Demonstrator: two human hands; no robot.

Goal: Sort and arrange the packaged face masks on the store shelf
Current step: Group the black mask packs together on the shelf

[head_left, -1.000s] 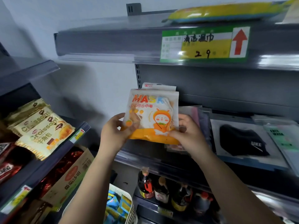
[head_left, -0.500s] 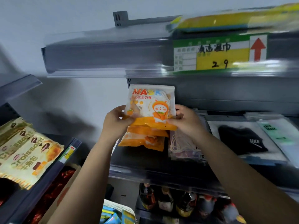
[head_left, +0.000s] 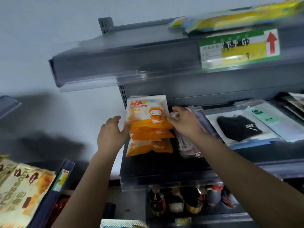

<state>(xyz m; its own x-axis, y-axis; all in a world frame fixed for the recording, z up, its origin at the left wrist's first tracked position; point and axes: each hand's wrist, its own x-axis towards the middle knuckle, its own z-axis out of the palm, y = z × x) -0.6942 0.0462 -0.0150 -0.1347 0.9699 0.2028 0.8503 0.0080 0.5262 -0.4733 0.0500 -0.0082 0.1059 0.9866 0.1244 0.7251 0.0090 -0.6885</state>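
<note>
Orange-and-white mask packs (head_left: 148, 129) sit in a small overlapping stack at the left end of the grey middle shelf (head_left: 164, 168), top pack printed "MASK" w/ a cartoon figure, its upper edge leaning back near the shelf's rear panel. We see approx. three packs, lower ones showing only their orange bottom edges toward us.

Our left hand (head_left: 110, 137) is at the stack's left side, fingers loosely curved, thumb touching the edge of the top pack; whether it really grips we can't tell. Our right hand (head_left: 184, 122) is at the stack's right side, fingertips pinched on the top pack's right edge. Frame is motion-blurred, so finger detail is soft.

Just right of the stack, under our right wrist, lies a clear pack of pinkish masks (head_left: 189, 145). Further right on the same shelf: a clear pack w/ a black mask (head_left: 238, 129), then a pack w/ a green "FACE MASK" label (head_left: 261, 116).

Above, the upper shelf (head_left: 131, 63) carries a green-and-yellow price tag (head_left: 238, 50) w/ a red up arrow, and a yellow package (head_left: 238, 18) lies on top. Below the mask shelf stands a row of dark sauce bottles (head_left: 189, 199). At lower left, on a separate rack, are croissant packets (head_left: 21, 191).
</note>
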